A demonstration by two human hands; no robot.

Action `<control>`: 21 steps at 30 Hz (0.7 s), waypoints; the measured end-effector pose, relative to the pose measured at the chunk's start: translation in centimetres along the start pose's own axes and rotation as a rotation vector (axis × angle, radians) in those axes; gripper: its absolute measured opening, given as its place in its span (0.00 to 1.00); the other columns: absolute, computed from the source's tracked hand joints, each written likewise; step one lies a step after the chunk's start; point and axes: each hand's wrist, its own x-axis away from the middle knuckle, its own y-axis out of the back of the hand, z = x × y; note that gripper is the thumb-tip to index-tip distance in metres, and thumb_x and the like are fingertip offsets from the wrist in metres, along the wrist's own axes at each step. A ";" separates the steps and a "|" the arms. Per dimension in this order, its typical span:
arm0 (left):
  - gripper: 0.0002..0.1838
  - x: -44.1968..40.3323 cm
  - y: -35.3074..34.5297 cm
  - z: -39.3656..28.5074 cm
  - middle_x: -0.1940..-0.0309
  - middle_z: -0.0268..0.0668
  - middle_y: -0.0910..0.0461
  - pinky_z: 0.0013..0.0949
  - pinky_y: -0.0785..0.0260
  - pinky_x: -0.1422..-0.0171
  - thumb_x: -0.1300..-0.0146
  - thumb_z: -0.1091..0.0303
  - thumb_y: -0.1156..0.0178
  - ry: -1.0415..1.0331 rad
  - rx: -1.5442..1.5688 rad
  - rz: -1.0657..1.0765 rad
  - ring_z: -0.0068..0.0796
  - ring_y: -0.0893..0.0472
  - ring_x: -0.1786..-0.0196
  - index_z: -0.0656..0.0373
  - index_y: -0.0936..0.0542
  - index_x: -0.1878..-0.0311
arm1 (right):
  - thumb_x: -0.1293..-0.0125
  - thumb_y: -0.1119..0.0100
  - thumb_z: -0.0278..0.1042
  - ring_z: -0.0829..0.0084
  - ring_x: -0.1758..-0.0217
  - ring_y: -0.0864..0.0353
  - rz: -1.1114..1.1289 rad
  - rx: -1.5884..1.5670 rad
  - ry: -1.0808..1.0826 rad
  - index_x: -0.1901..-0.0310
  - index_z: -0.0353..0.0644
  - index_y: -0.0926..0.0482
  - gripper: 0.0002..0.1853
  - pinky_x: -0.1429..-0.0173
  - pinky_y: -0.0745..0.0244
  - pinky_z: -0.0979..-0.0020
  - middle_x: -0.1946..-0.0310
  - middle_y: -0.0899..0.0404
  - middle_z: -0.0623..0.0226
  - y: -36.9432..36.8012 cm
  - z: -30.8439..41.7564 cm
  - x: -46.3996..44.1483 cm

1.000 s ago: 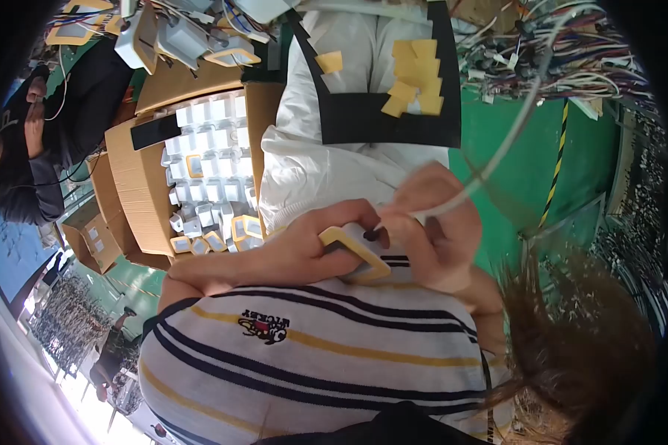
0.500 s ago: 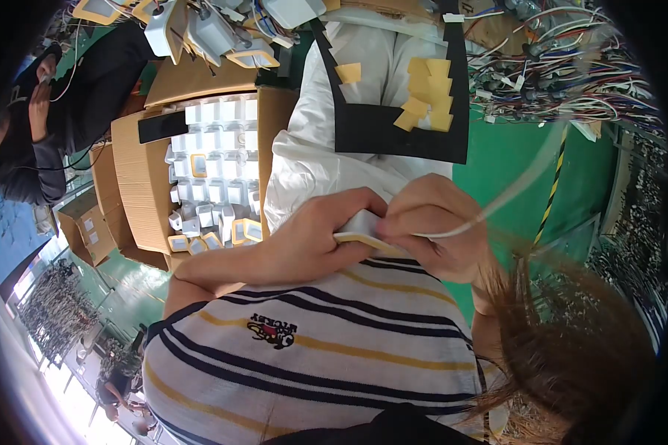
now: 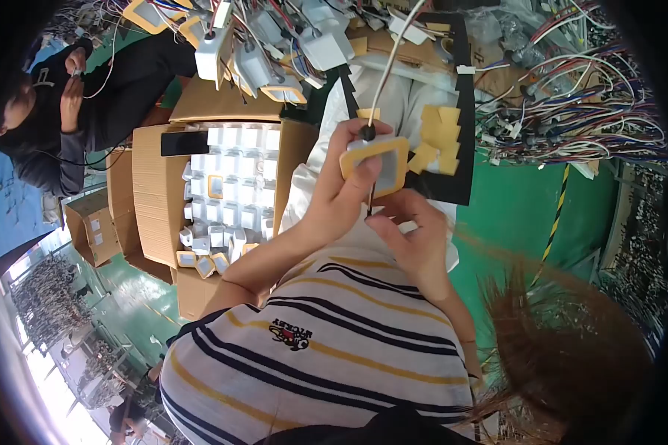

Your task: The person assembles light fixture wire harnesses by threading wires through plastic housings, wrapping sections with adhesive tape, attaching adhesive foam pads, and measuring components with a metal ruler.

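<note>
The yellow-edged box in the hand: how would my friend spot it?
Find the striped shirt, then look up to the left hand. It holds a yellow-rimmed housing. Unlike the white pieces in the cardboard box, this one is gripped, with a pale cable attached.

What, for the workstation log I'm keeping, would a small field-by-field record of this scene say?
Left hand: holds the yellow-framed housing
Right hand: fingers at the lower end of a thin dark wire; exact grip unclear
Housing's top: black fitting, with a white cable rising from it
Lap: black sheet, yellow pieces
Left side: open carton of pale housings; a co-worker in dark clothes beyond
Upper right: bundled wires
</note>
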 end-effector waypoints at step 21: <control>0.18 -2.1 0.1 -1.0 0.55 0.35 0.25 0.33 0.21 0.61 0.34 0.66 0.48 0.382 0.281 -0.194 0.28 0.21 0.56 0.55 0.31 0.41 | 0.29 0.47 0.24 0.72 0.64 0.17 0.027 -0.570 -0.111 0.45 0.28 0.26 0.14 0.55 0.21 0.73 0.64 0.17 0.57 -2.3 -2.8 0.5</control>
